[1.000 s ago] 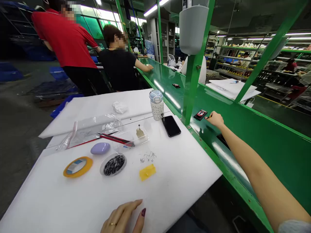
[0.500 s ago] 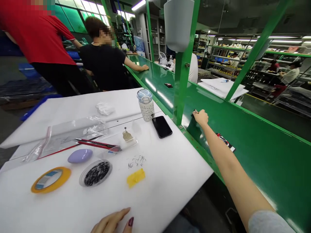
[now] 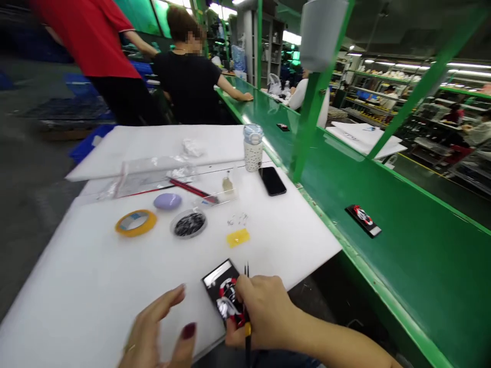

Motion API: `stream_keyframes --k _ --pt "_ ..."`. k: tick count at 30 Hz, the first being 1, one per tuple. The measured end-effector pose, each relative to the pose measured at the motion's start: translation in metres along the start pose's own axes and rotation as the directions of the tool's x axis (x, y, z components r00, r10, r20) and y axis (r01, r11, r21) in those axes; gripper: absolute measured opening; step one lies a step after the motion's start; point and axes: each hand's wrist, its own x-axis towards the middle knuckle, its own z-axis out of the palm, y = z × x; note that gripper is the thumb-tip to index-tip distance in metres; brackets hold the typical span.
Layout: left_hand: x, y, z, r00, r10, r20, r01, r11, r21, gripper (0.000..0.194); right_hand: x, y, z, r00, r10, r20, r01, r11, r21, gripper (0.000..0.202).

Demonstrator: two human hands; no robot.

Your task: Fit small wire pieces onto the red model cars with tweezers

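My right hand (image 3: 268, 312) grips a black rectangular piece (image 3: 218, 286) with a red and white design, at the near edge of the white table. Dark tweezers (image 3: 247, 327) with a yellow band are held in the same hand, tips pointing away. To the left, my left hand (image 3: 157, 327) is raised with thumb and fingers apart, holding nothing. Beyond the hands lie a yellow piece (image 3: 238, 237), small dark slivers (image 3: 238, 220) and a round dish (image 3: 188, 224) of black bits.
On the white table (image 3: 95, 286) are a tape roll (image 3: 136, 223), a purple object (image 3: 168, 201), a phone (image 3: 272, 181) and a cup (image 3: 253, 148). A green belt (image 3: 402, 214) at right carries another black piece (image 3: 363, 221). Two people stand or sit beyond.
My right hand has come back from the belt to the table with the black piece. My left hand has risen further into view, fingers apart. The camera view has shifted.
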Motion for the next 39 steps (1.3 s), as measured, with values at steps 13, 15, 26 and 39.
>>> stream_keyframes --k 13,15,26,39 --pt "0.019 0.047 0.005 0.915 0.114 0.387 -0.221 0.944 0.244 0.138 0.206 0.035 -0.122 0.884 0.022 -0.467 -0.088 0.989 -0.121 0.028" --pt "0.021 0.049 0.006 0.906 0.081 0.415 -0.197 0.949 0.245 0.141 0.227 0.031 -0.119 0.885 0.024 -0.466 -0.106 0.983 -0.150 0.023" --pt "0.020 0.053 0.006 0.907 0.095 0.410 -0.219 0.938 0.267 0.140 0.220 0.040 -0.139 0.849 -0.088 -0.520 0.044 0.994 -0.096 0.028" --pt "0.020 0.051 0.004 0.911 0.121 0.395 -0.242 0.931 0.273 0.136 0.163 0.017 -0.140 0.631 -0.324 -0.704 0.270 0.943 -0.192 0.033"
